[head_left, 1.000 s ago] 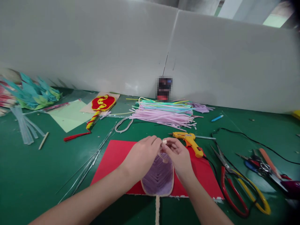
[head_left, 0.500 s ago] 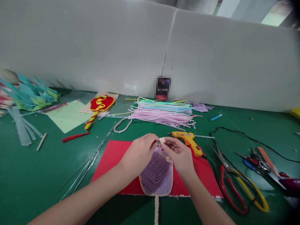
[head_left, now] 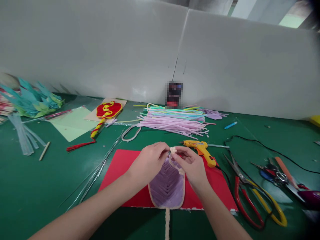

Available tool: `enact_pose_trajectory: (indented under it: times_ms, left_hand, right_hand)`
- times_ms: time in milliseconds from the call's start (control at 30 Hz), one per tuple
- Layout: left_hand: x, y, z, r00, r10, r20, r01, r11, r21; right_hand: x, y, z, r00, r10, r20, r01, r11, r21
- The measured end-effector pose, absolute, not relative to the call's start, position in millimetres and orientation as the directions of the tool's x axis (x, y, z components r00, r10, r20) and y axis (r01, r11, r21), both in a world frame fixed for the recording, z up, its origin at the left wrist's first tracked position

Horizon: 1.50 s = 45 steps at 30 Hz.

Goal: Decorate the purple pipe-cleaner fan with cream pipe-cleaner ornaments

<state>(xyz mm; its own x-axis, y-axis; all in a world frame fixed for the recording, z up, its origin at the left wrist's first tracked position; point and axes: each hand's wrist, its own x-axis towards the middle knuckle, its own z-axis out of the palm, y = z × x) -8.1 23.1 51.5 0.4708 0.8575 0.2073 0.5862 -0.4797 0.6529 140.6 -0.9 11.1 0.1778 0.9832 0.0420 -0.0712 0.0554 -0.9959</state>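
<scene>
Over purple, cream-edged fan's (head_left: 167, 190) top: right hand (head_left: 193, 165) pinching small cream fuzzy flower (head_left: 173, 150); left hand (head_left: 153, 161) beside flower, cannot tell grip. Right of fan: yellow plastic glue gun (head_left: 203, 152).

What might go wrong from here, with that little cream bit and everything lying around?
The small cream piece looks tiny in the grip of the right hand, so it might slip. The yellow glue gun lies close to that hand; a stray move could bump it, or burn if it is hot, which I can't tell. The black cord also runs near the scissors, so lifting them might snag it.
</scene>
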Motion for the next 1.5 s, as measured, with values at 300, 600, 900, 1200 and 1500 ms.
enact_pose_trajectory:
  times_ms: [300,600,900,1200,1500]
  left_hand:
    - [-4,18,43,0.447,0.862,0.24,0.594,-0.487,0.64]
    - [-6,20,51,0.48,0.857,0.189,0.571,-0.469,0.674]
    - [-16,32,58,0.579,0.815,0.036,0.497,-0.388,0.776]
    - [-13,38,47,0.561,0.828,-0.002,0.461,-0.311,0.831]
    - [-11,38,37,0.509,0.858,0.059,0.414,-0.305,0.857]
  right_hand:
    - [137,0,5,0.23,0.973,-0.009,-0.112,0.018,-0.994]
    - [143,1,7,0.177,0.983,0.04,-0.049,0.05,-0.998]
    - [144,1,6,0.123,0.992,0.028,-0.054,0.035,-0.998]
    - [146,5,0,0.16,0.986,-0.041,-0.094,-0.026,-0.995]
    - [147,4,3,0.133,0.991,-0.005,-0.033,0.0,-0.999]
